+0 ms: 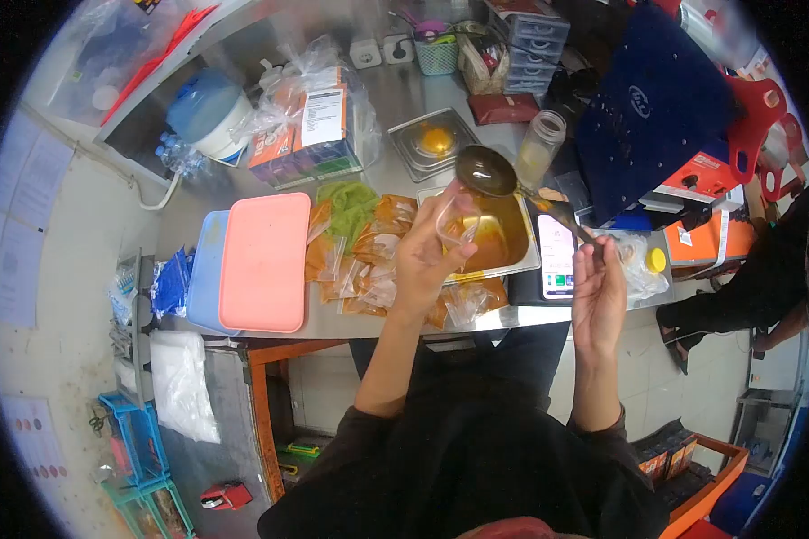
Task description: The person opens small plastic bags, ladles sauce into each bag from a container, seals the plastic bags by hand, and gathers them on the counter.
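My left hand [430,247] is closed on a small clear plastic bag [458,223], held up over a steel pan [511,235] with orange-brown sauce at its bottom. In my right hand [600,292] is the handle of a dark ladle [486,171], its bowl tilted above the pan beside the bag. Filled bags of orange sauce [376,242] lie in a pile left of the pan, with a green cloth [346,208] among them. A lit phone [556,256] rests right of the pan.
Pink tray [265,263] and blue tray [206,269] at left; a lidded steel container [434,142] and a glass jar [541,148] behind the pan. Cardboard box [307,135] back left, dark blue cover [634,108] back right. A person's legs [719,310] stand at far right.
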`<state>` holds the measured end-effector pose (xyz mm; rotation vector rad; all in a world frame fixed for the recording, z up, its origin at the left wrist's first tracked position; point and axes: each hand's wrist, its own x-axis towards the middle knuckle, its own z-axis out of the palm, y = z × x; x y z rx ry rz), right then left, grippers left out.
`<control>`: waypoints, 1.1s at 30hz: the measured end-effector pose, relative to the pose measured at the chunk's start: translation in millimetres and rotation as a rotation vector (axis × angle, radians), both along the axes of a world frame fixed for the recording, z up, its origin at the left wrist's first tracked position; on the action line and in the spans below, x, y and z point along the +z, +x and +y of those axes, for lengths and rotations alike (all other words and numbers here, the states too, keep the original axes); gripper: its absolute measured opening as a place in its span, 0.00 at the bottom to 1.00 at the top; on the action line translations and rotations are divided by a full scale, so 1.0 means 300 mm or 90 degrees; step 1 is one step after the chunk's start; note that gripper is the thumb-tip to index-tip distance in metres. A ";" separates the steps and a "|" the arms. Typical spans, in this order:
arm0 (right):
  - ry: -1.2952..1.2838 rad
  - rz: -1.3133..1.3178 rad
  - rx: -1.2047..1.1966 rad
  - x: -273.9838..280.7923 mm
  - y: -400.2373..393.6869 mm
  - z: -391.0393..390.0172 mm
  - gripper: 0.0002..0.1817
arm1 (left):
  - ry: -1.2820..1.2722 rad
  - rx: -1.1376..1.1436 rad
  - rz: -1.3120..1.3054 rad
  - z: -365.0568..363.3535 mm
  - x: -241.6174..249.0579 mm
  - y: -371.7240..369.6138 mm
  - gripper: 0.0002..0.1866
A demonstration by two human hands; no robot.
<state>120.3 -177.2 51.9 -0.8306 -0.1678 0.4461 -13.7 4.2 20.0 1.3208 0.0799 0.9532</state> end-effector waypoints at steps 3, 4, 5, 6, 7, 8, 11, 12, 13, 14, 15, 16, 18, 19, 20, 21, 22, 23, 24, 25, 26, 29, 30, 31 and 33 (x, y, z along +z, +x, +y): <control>-0.031 0.029 -0.019 -0.085 0.015 -0.007 0.13 | -0.070 0.003 -0.063 -0.007 -0.044 -0.051 0.34; -0.081 -0.052 -0.017 -0.117 0.019 -0.013 0.14 | -0.061 0.044 -0.061 -0.007 -0.061 -0.071 0.33; -0.132 -0.133 -0.015 -0.148 0.019 -0.014 0.14 | -0.053 0.084 -0.059 -0.008 -0.074 -0.090 0.34; -0.177 -0.170 -0.016 -0.175 0.010 -0.010 0.15 | -0.051 0.093 -0.059 -0.011 -0.084 -0.109 0.34; -0.175 -0.169 -0.008 -0.194 0.000 -0.007 0.15 | -0.083 0.113 -0.056 -0.013 -0.092 -0.129 0.35; -0.224 -0.211 0.006 -0.209 -0.012 -0.003 0.15 | -0.115 0.131 -0.051 -0.015 -0.096 -0.149 0.36; -0.283 -0.254 0.044 -0.232 -0.038 0.005 0.15 | -0.124 0.128 -0.013 -0.003 -0.096 -0.202 0.40; -0.415 -0.284 0.047 -0.203 -0.045 0.004 0.15 | -0.119 0.131 -0.009 -0.002 -0.102 -0.216 0.40; -0.545 -0.313 0.049 -0.175 -0.051 0.008 0.15 | -0.146 0.152 0.024 -0.003 -0.114 -0.226 0.42; -0.632 -0.484 -0.073 -0.156 -0.065 0.022 0.14 | -0.172 0.172 0.056 -0.002 -0.123 -0.234 0.44; -0.685 -0.703 -0.244 -0.137 -0.066 0.039 0.13 | -0.166 0.175 0.059 0.000 -0.128 -0.240 0.44; -0.661 -0.712 -0.261 -0.089 -0.086 0.054 0.13 | -0.200 0.127 0.033 0.001 -0.134 -0.245 0.44; -0.542 -0.669 -0.142 -0.052 -0.131 0.079 0.14 | -0.215 0.050 0.014 0.013 -0.161 -0.249 0.44; -0.447 -0.610 -0.011 -0.040 -0.152 0.095 0.14 | -0.217 0.053 0.018 0.007 -0.150 -0.247 0.44; -0.331 -0.476 0.132 -0.009 -0.197 0.131 0.14 | -0.140 0.060 0.060 -0.004 -0.128 -0.241 0.42; -0.276 -0.478 0.229 -0.012 -0.216 0.165 0.20 | -0.101 0.064 0.081 -0.002 -0.091 -0.233 0.41; -0.238 -0.469 0.268 -0.013 -0.239 0.200 0.22 | -0.062 0.068 0.101 0.001 -0.055 -0.224 0.41; -0.199 -0.461 0.305 -0.017 -0.252 0.227 0.24 | 0.101 0.131 0.136 0.010 -0.010 -0.212 0.38; -0.196 -0.463 0.308 -0.035 -0.252 0.236 0.24 | 0.183 0.162 0.154 0.032 -0.002 -0.211 0.37; -0.182 -0.396 0.334 -0.060 -0.250 0.233 0.25 | 0.264 0.199 0.170 0.055 0.005 -0.211 0.35; -0.168 -0.328 0.360 -0.076 -0.245 0.237 0.26 | 0.333 0.185 0.196 0.076 0.002 -0.235 0.29; -0.150 -0.324 0.324 -0.069 -0.215 0.292 0.23 | 0.346 0.199 0.179 0.105 -0.020 -0.266 0.15; -0.169 -0.333 0.332 -0.067 -0.201 0.308 0.25 | 0.274 0.216 0.204 0.114 -0.032 -0.281 0.13; -0.168 -0.333 0.332 -0.064 -0.194 0.325 0.25 | 0.201 0.232 0.227 0.133 -0.036 -0.287 0.12; -0.248 -0.404 0.324 -0.062 -0.182 0.355 0.25 | 0.201 0.235 0.228 0.184 -0.014 -0.287 0.11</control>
